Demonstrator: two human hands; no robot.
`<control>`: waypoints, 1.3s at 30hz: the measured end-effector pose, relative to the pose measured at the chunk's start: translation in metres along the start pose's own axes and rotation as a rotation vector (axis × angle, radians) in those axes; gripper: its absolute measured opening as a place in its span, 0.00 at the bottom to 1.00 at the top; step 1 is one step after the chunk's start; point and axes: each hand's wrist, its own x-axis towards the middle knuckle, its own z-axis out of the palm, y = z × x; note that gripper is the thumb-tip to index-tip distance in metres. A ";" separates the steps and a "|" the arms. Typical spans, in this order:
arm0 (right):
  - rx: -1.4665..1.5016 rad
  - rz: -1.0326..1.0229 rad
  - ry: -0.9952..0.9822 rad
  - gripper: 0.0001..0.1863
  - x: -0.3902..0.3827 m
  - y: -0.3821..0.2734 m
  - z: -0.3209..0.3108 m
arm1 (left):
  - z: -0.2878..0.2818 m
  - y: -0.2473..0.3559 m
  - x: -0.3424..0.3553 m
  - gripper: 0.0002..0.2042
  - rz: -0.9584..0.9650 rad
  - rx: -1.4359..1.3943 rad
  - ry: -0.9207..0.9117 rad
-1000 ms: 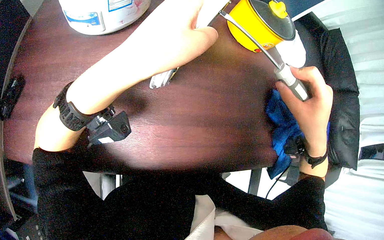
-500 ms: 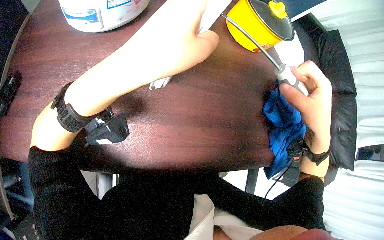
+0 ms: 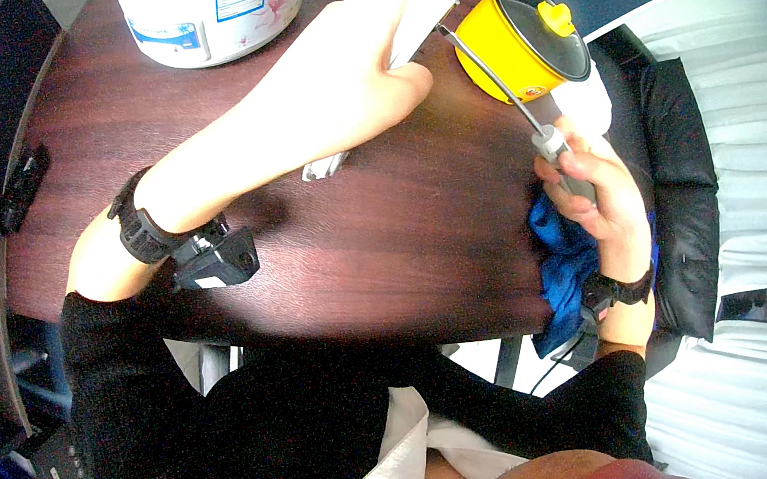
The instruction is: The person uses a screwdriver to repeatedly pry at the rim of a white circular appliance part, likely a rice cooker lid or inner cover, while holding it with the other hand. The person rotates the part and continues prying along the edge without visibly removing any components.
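Note:
My left hand is closed around a long white bar-like piece, one end of which sticks out past my fingers. The white end showing under my forearm may be part of the same piece; my hand hides the middle. In my right hand is a screwdriver with a grey-and-white handle, its thin metal shaft slanting up and left. Its tip is at the edge of the white piece's far end; whether it touches cannot be told. Just right of the tip stands a yellow pot with a dark lid and yellow knob.
A large white appliance with labels stands at the back of the brown table. Blue cloth hangs over the right edge beside my right wrist. A black padded seat is at the right, and a dark object lies far left.
My right hand has shifted slightly left and turned its grip on the screwdriver, which stands steeper. The blue cloth is covered differently by the wrist. My left hand has barely moved.

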 end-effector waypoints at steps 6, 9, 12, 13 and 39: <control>-0.417 -0.169 0.239 0.09 -0.003 -0.002 0.018 | -0.008 -0.001 0.006 0.19 -0.093 -0.142 -0.098; -0.621 -0.220 0.381 0.12 -0.014 0.001 0.026 | -0.010 0.001 0.006 0.21 -0.115 -0.191 -0.146; -0.690 -0.311 0.431 0.13 -0.015 0.007 0.030 | -0.006 -0.001 0.002 0.21 -0.090 -0.176 -0.046; -0.741 -0.350 0.446 0.12 -0.015 0.009 0.031 | -0.006 0.000 0.001 0.21 -0.082 -0.162 -0.050; -1.443 -0.605 0.548 0.10 -0.027 0.000 0.061 | -0.007 0.006 -0.001 0.23 0.024 -0.023 -0.029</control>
